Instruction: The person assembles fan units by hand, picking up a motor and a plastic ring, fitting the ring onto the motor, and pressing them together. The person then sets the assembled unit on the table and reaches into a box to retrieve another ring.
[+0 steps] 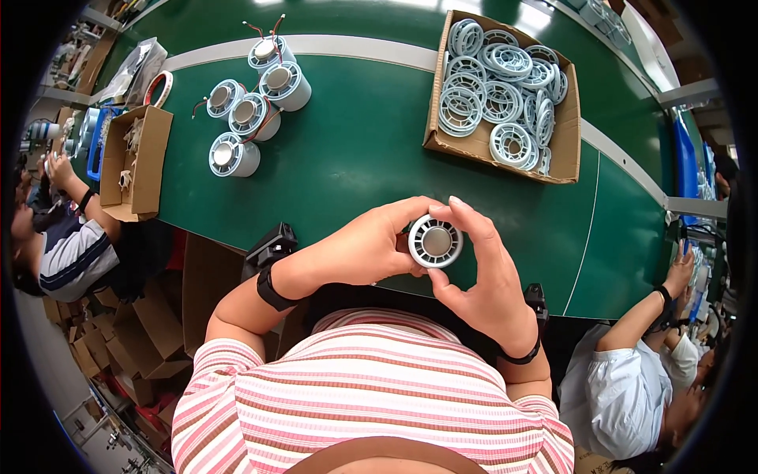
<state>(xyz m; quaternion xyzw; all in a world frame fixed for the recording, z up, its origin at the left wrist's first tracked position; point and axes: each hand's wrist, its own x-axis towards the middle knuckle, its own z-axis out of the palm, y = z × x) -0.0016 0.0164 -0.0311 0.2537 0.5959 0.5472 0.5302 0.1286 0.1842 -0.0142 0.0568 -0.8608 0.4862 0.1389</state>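
A pale round motor unit [436, 241] is held near the table's front edge, its slotted ring and grey metal centre facing up. My left hand [367, 245] grips it from the left, fingers wrapped round its side and partly hidden. My right hand [482, 272] curves about the other side, with thumb and fingertips at the ring's rim. Farther off on the left stand several pale blue cylindrical motor units [249, 114], thin red and dark wires coming from them. At the back right, a cardboard box [570, 154] holds many loose pale blue slotted rings [503, 103].
The green table [347, 150] has a pale strip [363, 46] across its far side. A small cardboard box [150, 162], a roll of tape [160, 89] and a plastic bag [138, 67] are at the left. Co-workers sit on both sides. Cardboard boxes [130, 340] lie at lower left.
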